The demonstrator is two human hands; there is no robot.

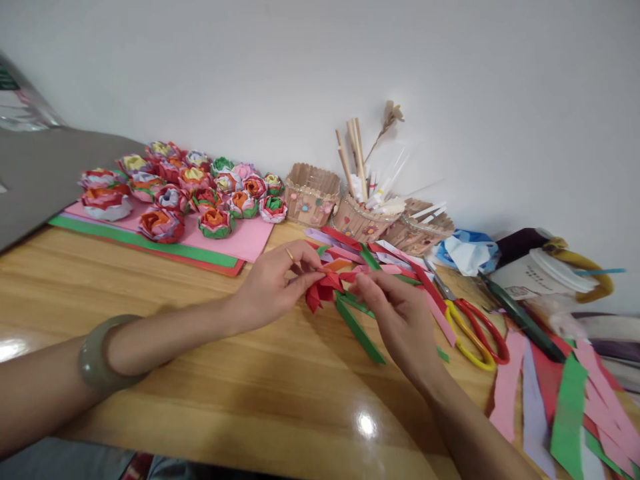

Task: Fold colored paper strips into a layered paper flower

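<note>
Above the wooden table, a small red folded paper flower [324, 289] hangs between both hands. My left hand [277, 283] pinches its top left side between thumb and fingers; a ring and a bracelet show on that hand and wrist. On the right, my right hand [395, 310] has thumb and forefinger pressed together at a red-pink paper end beside the flower. Folded green strips [361, 331] lie on the table behind and below the flower. More folded strips in red, pink, white and lilac [385, 257] lie in a loose pile just beyond the hands.
Several finished paper flowers [215, 222] stand on stacked coloured sheets [255, 241] at the left. Small wooden baskets [313, 193] line the wall. Scissors [473, 333], a green pen [523, 320], a lidded cup [543, 277] and loose paper strips [567, 413] lie at the right.
</note>
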